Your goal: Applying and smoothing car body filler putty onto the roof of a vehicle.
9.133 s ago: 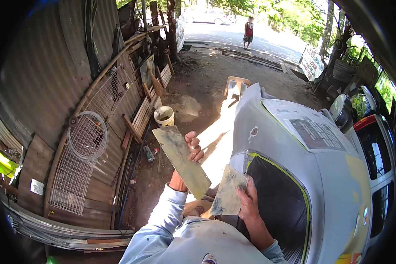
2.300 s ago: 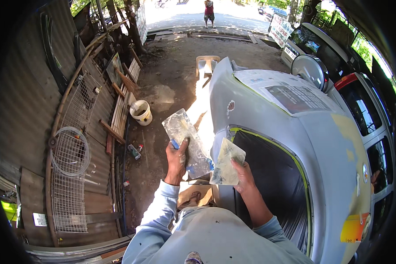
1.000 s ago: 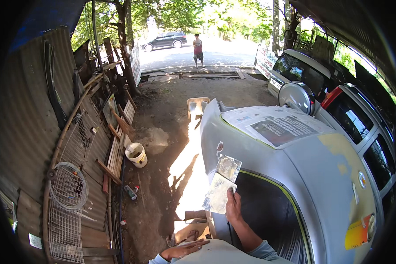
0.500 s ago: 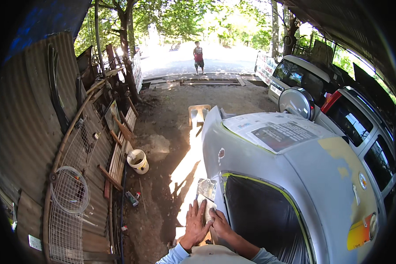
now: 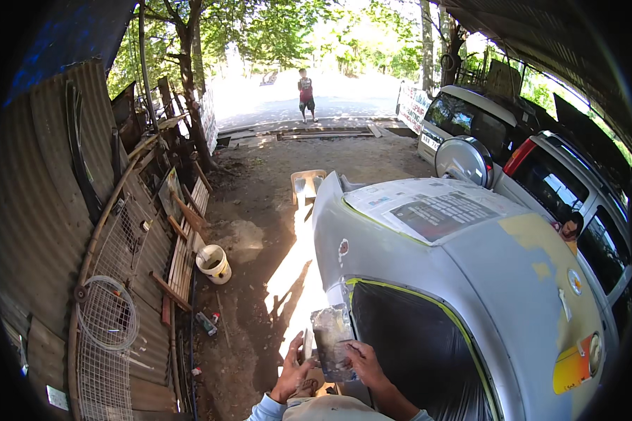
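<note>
Head view — hands (image 5: 364, 362) holding stained plates (image 5: 331, 328), lettered sign (image 5: 413, 107), printed paper (image 5: 439, 214)

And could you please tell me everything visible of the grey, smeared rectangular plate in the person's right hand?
The grey, smeared rectangular plate is flat and blotched with pale and dark residue; its material is unclear. One broad face shows, its longer sides pointing away from the person, beside the matte grey vehicle. The bare right hand grips its right edge; the bare left hand is close to its left side.

A white sign (image 5: 407, 105) (partly red lettering (image 5: 417, 112)), a vehicle's (image 5: 463, 119) plate (image 5: 429, 142) and newspaper (image 5: 439, 210) on grey bodywork (image 5: 488, 281) bear text.
</note>
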`<state>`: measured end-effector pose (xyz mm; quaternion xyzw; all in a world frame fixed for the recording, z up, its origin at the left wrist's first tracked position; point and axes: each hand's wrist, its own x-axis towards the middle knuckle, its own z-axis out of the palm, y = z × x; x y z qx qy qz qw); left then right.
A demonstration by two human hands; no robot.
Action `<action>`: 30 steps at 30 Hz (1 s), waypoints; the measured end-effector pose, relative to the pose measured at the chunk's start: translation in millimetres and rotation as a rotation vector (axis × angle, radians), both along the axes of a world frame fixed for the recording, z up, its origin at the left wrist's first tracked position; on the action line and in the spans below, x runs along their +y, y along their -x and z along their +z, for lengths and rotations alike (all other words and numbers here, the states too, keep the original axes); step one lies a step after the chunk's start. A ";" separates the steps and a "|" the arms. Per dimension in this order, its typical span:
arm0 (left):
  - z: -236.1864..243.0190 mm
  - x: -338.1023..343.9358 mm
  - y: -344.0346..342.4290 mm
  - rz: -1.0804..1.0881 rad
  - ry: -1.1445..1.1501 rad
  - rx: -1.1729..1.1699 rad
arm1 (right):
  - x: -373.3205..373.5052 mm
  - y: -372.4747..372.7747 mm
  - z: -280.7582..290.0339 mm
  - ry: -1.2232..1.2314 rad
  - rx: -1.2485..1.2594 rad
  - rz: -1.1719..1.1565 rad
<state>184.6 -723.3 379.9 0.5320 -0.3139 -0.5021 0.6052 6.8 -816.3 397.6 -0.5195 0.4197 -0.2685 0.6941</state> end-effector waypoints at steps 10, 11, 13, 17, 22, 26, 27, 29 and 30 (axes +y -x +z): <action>5.3 26.2 -15.4 -0.292 0.106 0.189 | -35.2 97.4 -15.2 -0.471 0.034 0.210; 4.0 27.6 -12.0 -0.253 0.083 0.200 | -29.3 99.3 -22.2 -0.523 -0.075 0.356; 0.9 31.7 -6.1 -0.181 0.076 0.214 | -18.9 93.9 -34.1 -0.461 -0.073 0.629; -3.7 48.1 0.6 -0.024 0.067 0.252 | 36.1 74.0 -44.8 -0.063 -0.016 0.795; 2.0 78.2 -9.6 0.017 0.064 0.204 | 51.9 82.3 -13.9 0.014 0.095 0.843; 2.6 75.8 -25.7 -0.230 0.017 0.002 | 48.8 87.8 15.3 0.062 0.172 0.891; 1.4 68.4 -27.7 -0.254 0.007 -0.012 | 48.7 88.4 22.1 0.076 0.190 0.903; 0.4 50.2 -31.4 -0.301 -0.008 -0.039 | 48.0 89.1 35.3 0.104 0.239 0.925; 0.9 40.4 -32.1 -0.318 -0.017 -0.051 | 48.6 89.2 41.3 0.105 0.264 0.940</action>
